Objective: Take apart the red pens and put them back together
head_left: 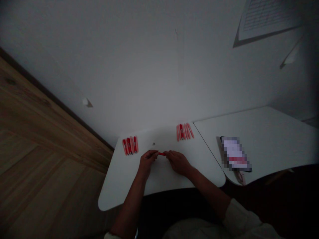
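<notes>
Between my two hands, above the white table, is a red pen (161,153), its ends covered by my fingers. My left hand (148,160) pinches its left end, and my right hand (177,162) grips the right end. Whether it is a whole pen or only its barrel, I cannot tell. Just beyond my hands lies a small dark piece (154,143), too small to name. A row of red and pink pens (130,145) lies to the left. Another row of similar pens (184,131) lies at the back right.
The white table (119,186) has a rounded front corner and stands against a pale wall (139,66). A second white table (269,139) adjoins it on the right, bearing a tablet-like device (235,152) with a blurred screen and a cable. Paper hangs on the wall, upper right.
</notes>
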`<state>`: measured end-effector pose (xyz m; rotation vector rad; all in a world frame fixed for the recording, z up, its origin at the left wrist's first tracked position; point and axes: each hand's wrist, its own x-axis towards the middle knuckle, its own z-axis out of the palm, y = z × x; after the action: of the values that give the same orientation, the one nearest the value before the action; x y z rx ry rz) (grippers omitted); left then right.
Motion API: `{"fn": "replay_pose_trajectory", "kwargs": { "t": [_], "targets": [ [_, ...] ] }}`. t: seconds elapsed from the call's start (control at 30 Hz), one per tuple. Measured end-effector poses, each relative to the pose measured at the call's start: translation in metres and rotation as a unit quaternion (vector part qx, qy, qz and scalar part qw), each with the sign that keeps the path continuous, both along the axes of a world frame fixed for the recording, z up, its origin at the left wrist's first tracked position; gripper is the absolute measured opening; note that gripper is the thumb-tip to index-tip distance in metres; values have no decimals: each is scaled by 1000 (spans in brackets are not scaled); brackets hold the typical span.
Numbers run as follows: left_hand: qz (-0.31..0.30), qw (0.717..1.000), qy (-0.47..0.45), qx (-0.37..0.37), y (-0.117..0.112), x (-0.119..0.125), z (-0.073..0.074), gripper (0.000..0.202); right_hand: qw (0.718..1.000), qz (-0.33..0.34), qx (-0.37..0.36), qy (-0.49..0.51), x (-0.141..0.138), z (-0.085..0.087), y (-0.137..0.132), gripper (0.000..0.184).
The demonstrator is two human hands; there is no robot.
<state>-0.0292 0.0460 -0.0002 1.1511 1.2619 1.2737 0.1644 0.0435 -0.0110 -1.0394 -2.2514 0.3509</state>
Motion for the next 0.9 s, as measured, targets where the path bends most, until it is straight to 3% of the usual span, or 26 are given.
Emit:
{"fn": "replay_pose_trajectory", "kwargs": {
  "t": [0.13, 0.3, 0.37, 0.53, 0.63, 0.9],
  "targets": [
    [-20, 1000, 2, -10, 3, -3, -2, 39, 999, -18, -14, 38, 0, -2, 2, 30],
    [126, 987, 90, 37, 19, -13, -9, 35, 993, -36, -34, 106, 1, -8, 7, 30],
    [148, 971, 173, 67, 28, -16, -11, 32, 991, -39, -37, 121, 1, -9, 7, 30],
    [88, 901, 404, 129, 49, -19, -15, 35, 990, -31, -36, 131, 1, -10, 8, 29],
    [64, 867, 477, 131, 59, -18, -17, 38, 990, -30, -36, 131, 1, -11, 8, 30],
    [58, 853, 515, 71, 71, -16, -18, 35, 991, -27, -37, 124, 2, -10, 9, 29]
  ]
}}
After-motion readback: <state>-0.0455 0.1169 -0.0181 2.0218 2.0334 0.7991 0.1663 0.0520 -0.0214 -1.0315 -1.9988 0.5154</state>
